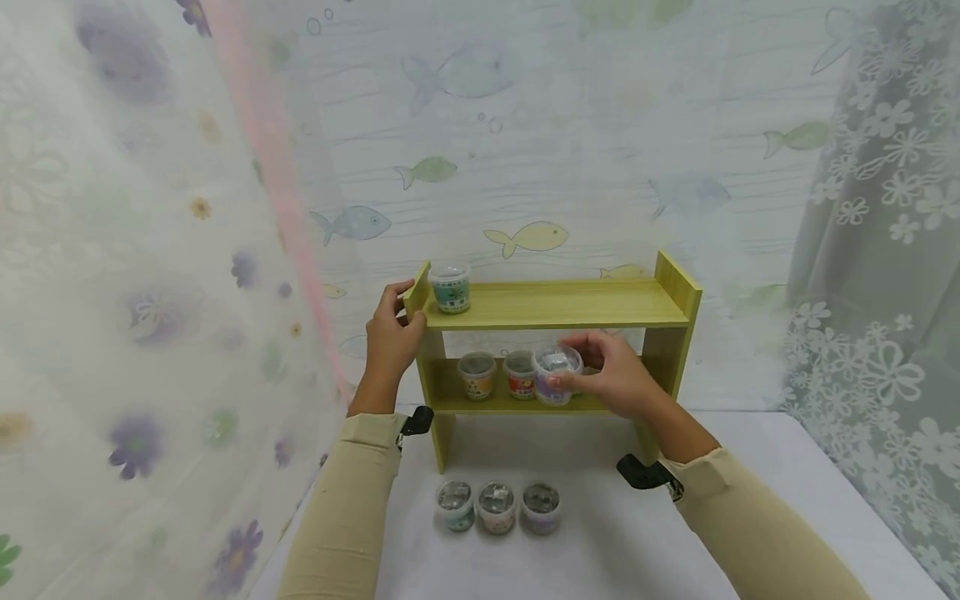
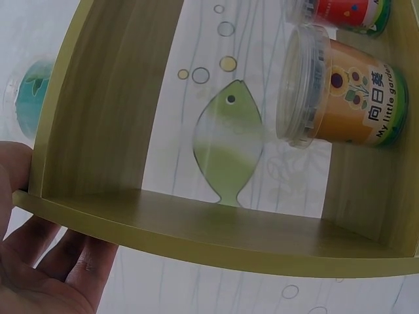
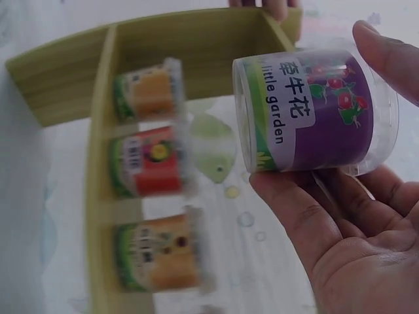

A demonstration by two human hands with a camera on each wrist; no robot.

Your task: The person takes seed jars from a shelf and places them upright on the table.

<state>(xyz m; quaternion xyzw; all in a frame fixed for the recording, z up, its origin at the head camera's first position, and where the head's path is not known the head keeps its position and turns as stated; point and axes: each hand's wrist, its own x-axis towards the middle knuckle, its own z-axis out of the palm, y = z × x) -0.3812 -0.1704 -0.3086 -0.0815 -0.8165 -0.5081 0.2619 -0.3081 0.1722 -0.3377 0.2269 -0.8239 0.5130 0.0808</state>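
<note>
In the head view my right hand holds a small clear-lidded plastic tub with a purple label in front of the lower board of a two-tier wooden shelf. The right wrist view shows the thumb at the tub's lid end and the fingers along its side. My left hand grips the shelf's left side panel at the top. Beside it, a teal-labelled tub stands at the left of the upper board. An orange-labelled tub and a red-labelled tub stand on the lower board.
On the white tablecloth before the shelf, a green-labelled tub, a pinkish tub and a purplish tub stand in a row. The right wrist view shows another orange tub on the lower board. A fish-print curtain hangs behind.
</note>
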